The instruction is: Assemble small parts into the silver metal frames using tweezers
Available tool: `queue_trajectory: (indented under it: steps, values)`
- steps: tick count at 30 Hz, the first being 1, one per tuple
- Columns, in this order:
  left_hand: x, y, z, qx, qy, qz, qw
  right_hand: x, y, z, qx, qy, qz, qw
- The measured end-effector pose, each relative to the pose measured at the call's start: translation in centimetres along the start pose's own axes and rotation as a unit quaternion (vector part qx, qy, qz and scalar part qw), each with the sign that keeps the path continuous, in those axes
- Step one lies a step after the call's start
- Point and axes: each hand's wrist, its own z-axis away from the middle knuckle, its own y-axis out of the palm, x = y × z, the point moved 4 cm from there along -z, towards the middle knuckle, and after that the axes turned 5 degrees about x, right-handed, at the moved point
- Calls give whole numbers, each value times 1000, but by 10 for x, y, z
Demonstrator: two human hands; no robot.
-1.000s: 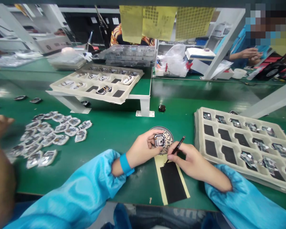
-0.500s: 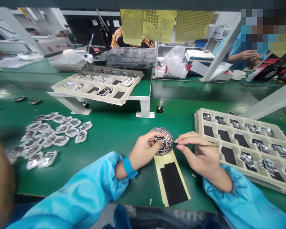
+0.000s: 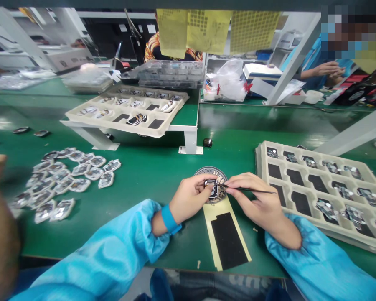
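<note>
My left hand (image 3: 192,193) is closed on a small watch-case-like housing (image 3: 211,189) with a pale rim, its thumb across the housing's face. The housing is over a round dish (image 3: 207,170) that holds many tiny parts. In my right hand (image 3: 253,196), thumb and fingers pinch thin dark tweezers (image 3: 253,190), whose tip reaches the housing's right edge. Whether the tips grip a part is too small to tell. Under the dish, a yellow sheet (image 3: 212,246) carries a black rectangular pad (image 3: 230,241).
At right sits a beige compartment tray (image 3: 259,167) of small electronic parts; another beige tray (image 3: 158,133) stands on a raised shelf. Several white-rimmed housings (image 3: 62,185) lie at left. A black piece (image 3: 207,143) lies beyond the dish. Another person's arm (image 3: 1,217) enters at the left edge.
My right hand has moved left with the tweezers, bringing their tip onto the housing's edge. My left hand stays put. The other person's hand at the left edge shows more.
</note>
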Motion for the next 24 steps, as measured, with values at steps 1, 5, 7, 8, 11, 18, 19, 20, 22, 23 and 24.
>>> queue_trajectory:
  steps: [1, 5, 7, 8, 11, 18, 19, 20, 22, 23, 24]
  values:
    - [0, 0, 0, 0, 1, -1, 1000, 0, 0, 0, 2, 1, 2, 1000]
    - [-3, 0, 0, 0, -2, 10, 1000, 2, -1, 0, -3, -1, 0, 1000]
    - [-6, 0, 0, 0, 0, 20, 1000, 3, -2, 1, -3, -4, -6, 1000]
    - [-8, -1, 0, 1, 3, 23, 1000, 3, -2, 1, 0, -5, -10, 1000]
    - [-10, -1, 1, 8, 9, 13, 1000, 3, -1, 2, 12, -5, -14, 1000]
    - [-8, -1, 1, 13, 9, -16, 1000, -3, 0, 3, 25, 49, -51, 997]
    - [-9, -1, 1, 15, 7, -13, 1000, -6, 0, 3, 30, 77, -70, 994]
    - [-9, -2, 1, 17, 5, -8, 1000, -8, -1, 3, 38, 105, -93, 989]
    - [-10, -3, 0, 19, 0, 0, 1000, -11, -2, 4, 64, 143, -134, 979]
    - [-11, -4, 0, 19, -2, 2, 1000, -12, -2, 5, 77, 152, -143, 975]
    - [-11, -5, -1, 18, -5, 0, 1000, -12, -2, 6, 88, 159, -144, 973]
